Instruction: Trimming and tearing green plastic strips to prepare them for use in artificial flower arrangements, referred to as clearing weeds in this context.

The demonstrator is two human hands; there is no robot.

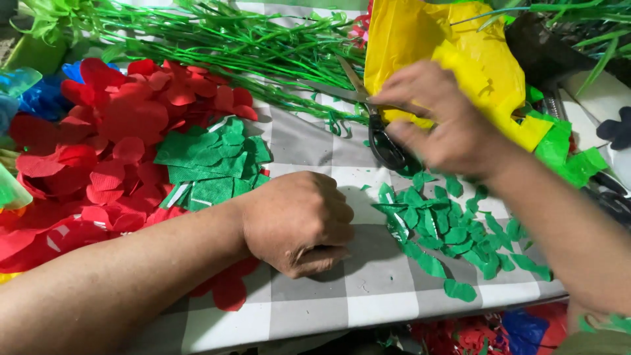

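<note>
Work surface: a table covered by a grey-and-white checked cloth (388, 289), its near edge running across the bottom of the view. Below the edge, red and blue scraps (499, 332) are showing, too dim to make out further.

Left hand (299, 220) is resting knuckles-up on the cloth, curled into a loose fist; whether it is gripping anything inside cannot be told. Its forearm is lying across the edge of a heap of red fabric petals (112, 141) that is spreading over the left of the table.

Right hand (444, 118) is reaching in from the right, fingers closing around the dark handles of a pair of scissors (368, 108). The blades are standing apart, pointing up and to the left, over the cloth just beside a yellow sheet (453, 49).

A stack of larger green fabric pieces (213, 164) is lying against the red heap, just above the left hand. A scatter of small green leaf cut-outs (453, 233) is lying on the cloth beneath the right hand, to the right of the fist.

A bundle of green plastic stems (223, 43) is lying across the far side. Blue material (39, 98) is peeking out at far left. The room beyond the table is not showing.
</note>
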